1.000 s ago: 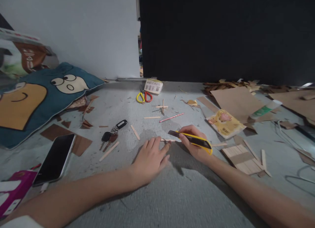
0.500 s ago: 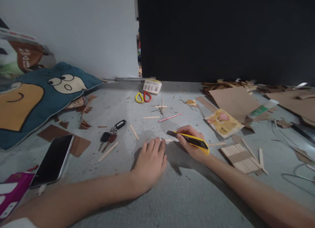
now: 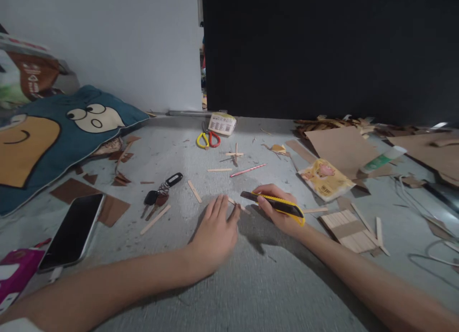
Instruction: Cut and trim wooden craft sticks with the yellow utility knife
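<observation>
My right hand (image 3: 278, 210) is closed around a yellow and black utility knife (image 3: 278, 204). Its dark tip points left, just above and to the right of a small wooden craft stick (image 3: 245, 209). My left hand (image 3: 217, 234) lies low on the table with its fingers stretched out. Its index fingertip rests on that stick and covers the middle of it; the thumb is mostly hidden. The knife and the stick look apart. Farther back, a pink striped pencil (image 3: 248, 170) and a small crossed-stick piece (image 3: 234, 154) lie on the grey table (image 3: 229, 294).
Loose sticks (image 3: 194, 191), keys (image 3: 157, 197), a phone (image 3: 73, 231) and a pillow (image 3: 79, 131) are on the left. Scissors (image 3: 208, 140) lie at the back. On the right are a stick bundle (image 3: 351, 230), a yellow packet (image 3: 325, 179), a glue stick (image 3: 383, 159) and cardboard (image 3: 342, 143).
The craft stick under my left fingertip has turned, its right end now slanting towards me. My left hand has shifted slightly left and its index finger is farther from the others. The knife stays in my right hand.
</observation>
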Tool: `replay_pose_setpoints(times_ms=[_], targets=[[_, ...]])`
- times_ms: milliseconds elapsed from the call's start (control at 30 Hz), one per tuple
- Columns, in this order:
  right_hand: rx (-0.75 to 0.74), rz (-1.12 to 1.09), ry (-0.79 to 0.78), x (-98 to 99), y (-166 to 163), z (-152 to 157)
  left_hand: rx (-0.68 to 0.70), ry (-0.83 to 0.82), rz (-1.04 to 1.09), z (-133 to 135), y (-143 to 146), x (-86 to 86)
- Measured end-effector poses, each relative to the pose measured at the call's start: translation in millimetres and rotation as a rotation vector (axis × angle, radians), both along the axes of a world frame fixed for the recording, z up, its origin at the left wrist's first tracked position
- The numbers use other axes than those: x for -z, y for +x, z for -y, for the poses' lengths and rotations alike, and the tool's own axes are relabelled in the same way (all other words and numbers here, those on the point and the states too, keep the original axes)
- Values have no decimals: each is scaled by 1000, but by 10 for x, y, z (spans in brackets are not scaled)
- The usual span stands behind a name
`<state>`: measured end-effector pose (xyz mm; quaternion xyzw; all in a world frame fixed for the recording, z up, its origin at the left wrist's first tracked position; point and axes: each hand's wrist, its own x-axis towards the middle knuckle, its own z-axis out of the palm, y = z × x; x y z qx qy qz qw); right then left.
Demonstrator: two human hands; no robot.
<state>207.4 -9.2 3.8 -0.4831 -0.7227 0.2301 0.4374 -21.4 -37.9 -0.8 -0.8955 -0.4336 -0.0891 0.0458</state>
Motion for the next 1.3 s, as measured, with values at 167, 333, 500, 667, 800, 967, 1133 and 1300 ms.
replay_pose_setpoints(times_ms=[167, 333, 500, 667, 800, 967, 1133, 1300], targets=[[-52, 36, 22, 0, -11, 2, 99, -55, 120, -129, -51, -30], [-39, 100, 273, 10, 9, 12, 95, -86, 120, -171, -72, -34], [-37, 370, 495, -86, 8, -143, 112, -111, 142, -174, -76, 5], [-59, 450, 494, -335, -121, -298, 157, -88, 160, -203, -87, -87], [1, 278, 420, -390, -169, -197, 242, -125, 49, -291, -227, -256], [-34, 32, 146, -201, -122, -59, 357, -266, -63, -380, -430, -352], [-99, -127, -54, -88, -134, -40, 285, -189, -12, -304, -327, -240], [-153, -41, -79, -63, -149, -76, 162, -112, -4, -239, -151, -94]])
